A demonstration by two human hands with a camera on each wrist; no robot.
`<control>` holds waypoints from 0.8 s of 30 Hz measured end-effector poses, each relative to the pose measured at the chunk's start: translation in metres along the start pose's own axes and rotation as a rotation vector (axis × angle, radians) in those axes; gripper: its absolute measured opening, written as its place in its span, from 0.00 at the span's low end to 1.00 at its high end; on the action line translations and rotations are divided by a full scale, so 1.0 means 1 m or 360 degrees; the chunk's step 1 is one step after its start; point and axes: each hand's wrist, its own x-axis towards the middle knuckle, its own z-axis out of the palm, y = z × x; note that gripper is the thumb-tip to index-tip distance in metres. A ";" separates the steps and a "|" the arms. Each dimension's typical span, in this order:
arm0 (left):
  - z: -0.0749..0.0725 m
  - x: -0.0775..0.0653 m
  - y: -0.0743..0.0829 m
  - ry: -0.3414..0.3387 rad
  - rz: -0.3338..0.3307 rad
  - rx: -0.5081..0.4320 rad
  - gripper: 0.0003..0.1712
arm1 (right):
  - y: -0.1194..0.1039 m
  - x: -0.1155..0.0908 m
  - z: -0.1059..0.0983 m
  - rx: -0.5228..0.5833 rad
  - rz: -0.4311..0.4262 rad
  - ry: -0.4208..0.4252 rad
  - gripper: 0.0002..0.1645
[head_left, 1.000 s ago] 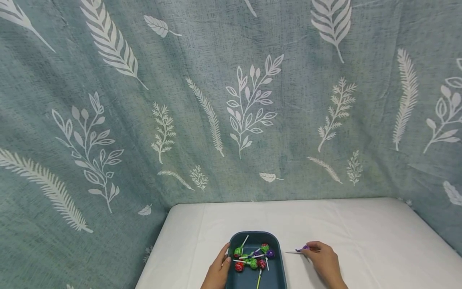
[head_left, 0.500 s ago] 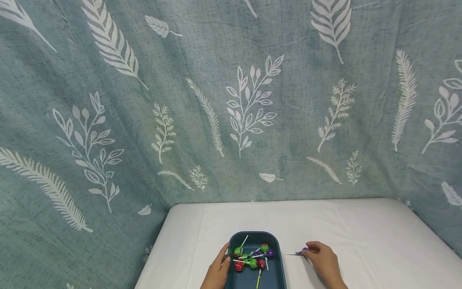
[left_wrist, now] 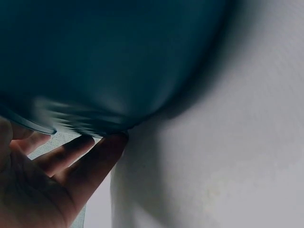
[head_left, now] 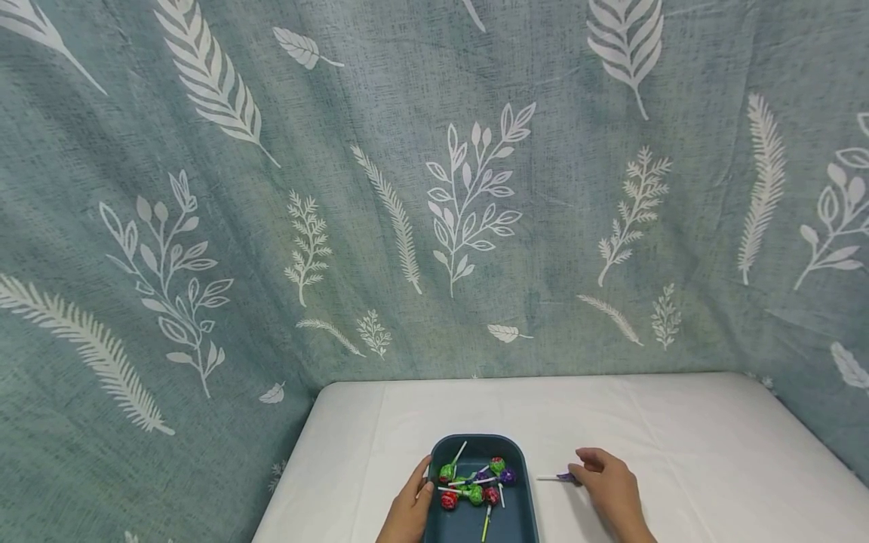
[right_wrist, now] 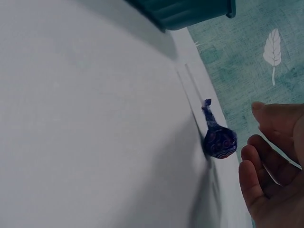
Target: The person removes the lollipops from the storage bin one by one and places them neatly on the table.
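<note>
A lollipop in a purple wrapper (right_wrist: 221,143) lies on the white table, its white stick (head_left: 547,477) pointing left toward the tray. Just right of it, my right hand (head_left: 611,486) has its fingers loosely bent; the right wrist view shows a gap between fingertips and candy. My left hand (head_left: 407,507) rests against the left side of a dark blue tray (head_left: 519,520), and in the left wrist view its extended fingers (left_wrist: 102,159) touch the outer wall. Inside the tray lie several lollipops, including green (head_left: 477,495), red (head_left: 449,501) and purple (head_left: 508,477) ones.
The white cloth-covered table (head_left: 692,452) extends back to a green-blue curtain (head_left: 543,226) printed with white leaves. The tray's near end runs out of the head view at the bottom.
A second ago my right hand pinched the purple lollipop by its head. It has set it down on the table, let go and lifted slightly. My left hand and the tray stay put.
</note>
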 end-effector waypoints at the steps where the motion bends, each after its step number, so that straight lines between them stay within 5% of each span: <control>1: 0.000 0.000 0.001 -0.0005 -0.0004 -0.0006 0.28 | -0.002 -0.001 -0.001 -0.0002 -0.0015 0.0012 0.22; 14: -0.001 0.000 0.000 -0.0027 -0.0026 -0.0040 0.28 | -0.032 -0.006 -0.011 0.0070 -0.0228 0.0028 0.21; 24: -0.001 -0.001 0.002 -0.0006 -0.0036 -0.0004 0.28 | -0.054 -0.009 -0.004 0.0155 -0.0268 -0.0021 0.18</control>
